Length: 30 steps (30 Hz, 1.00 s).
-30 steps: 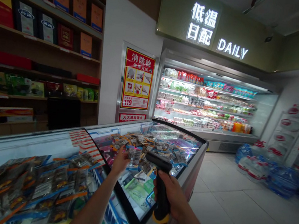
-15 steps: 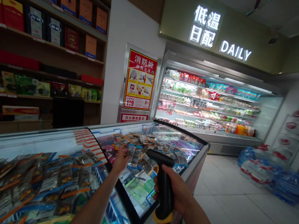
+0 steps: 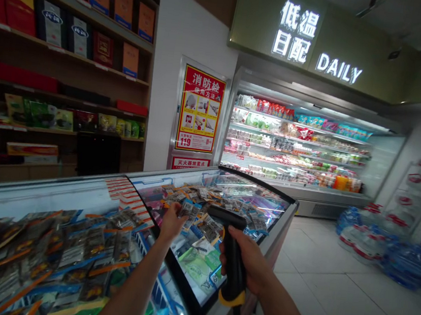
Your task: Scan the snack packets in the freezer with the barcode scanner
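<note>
My left hand (image 3: 172, 223) pinches a small snack packet (image 3: 190, 213) with blue edging, held up above the glass-topped freezer. In my right hand (image 3: 249, 259) is a black and yellow barcode scanner (image 3: 233, 267), its fingers wrapped round the handle. The scanner's head points left toward the packet, and its cable hangs down at the bottom. Behind both hands, many similar packets (image 3: 224, 200) lie spread over the freezer's glass lid. A larger pile of packets (image 3: 79, 254) with orange and blue edges covers the left part of the freezer.
The chest freezer's right edge (image 3: 283, 222) runs beside a tiled floor (image 3: 318, 278). Bottled water packs (image 3: 371, 236) stand at the right. A lit open fridge (image 3: 296, 147) is at the back, and shelves of boxes (image 3: 94, 43) line the left wall.
The packet in my left hand has tilted and turned slightly. My right hand keeps the scanner in nearly the same place, and the view has shifted a little.
</note>
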Each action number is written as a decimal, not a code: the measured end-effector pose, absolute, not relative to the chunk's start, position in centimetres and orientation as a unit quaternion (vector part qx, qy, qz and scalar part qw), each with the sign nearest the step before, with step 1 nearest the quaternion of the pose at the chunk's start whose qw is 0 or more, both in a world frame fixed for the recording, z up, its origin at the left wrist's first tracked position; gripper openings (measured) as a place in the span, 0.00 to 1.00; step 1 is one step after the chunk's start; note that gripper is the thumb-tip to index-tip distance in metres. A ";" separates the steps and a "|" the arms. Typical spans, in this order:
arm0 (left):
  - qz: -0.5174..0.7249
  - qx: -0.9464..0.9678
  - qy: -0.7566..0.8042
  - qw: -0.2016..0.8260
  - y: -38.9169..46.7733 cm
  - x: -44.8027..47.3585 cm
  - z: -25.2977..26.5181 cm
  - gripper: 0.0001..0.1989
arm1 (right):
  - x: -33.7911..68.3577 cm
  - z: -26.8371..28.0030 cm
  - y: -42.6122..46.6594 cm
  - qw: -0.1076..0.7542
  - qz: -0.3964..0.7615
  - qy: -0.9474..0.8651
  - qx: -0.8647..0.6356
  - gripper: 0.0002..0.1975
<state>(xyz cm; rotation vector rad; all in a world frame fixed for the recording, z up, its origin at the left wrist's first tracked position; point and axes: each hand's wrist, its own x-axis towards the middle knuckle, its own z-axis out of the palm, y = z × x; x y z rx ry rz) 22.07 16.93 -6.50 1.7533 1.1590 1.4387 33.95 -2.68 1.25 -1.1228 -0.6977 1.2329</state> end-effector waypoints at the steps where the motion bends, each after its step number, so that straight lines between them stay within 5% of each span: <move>1: 0.536 0.659 0.441 0.290 17.0 22.1 -6.5 0.12 | 33.9 1.3 -2.6 0.619 0.539 -0.304 -0.485 0.14; 11: 0.520 0.660 0.458 0.291 17.2 22.0 -6.9 0.11 | 33.8 1.3 -3.1 0.613 0.557 -0.306 -0.470 0.14; 17: 0.505 0.676 0.380 0.378 18.8 21.1 -6.3 0.10 | 35.8 1.8 -3.4 0.562 0.462 -0.419 -0.544 0.17; 30: 0.379 0.778 0.413 0.283 18.9 18.8 -4.1 0.15 | 35.7 1.3 -4.3 0.474 0.433 -0.475 -0.602 0.14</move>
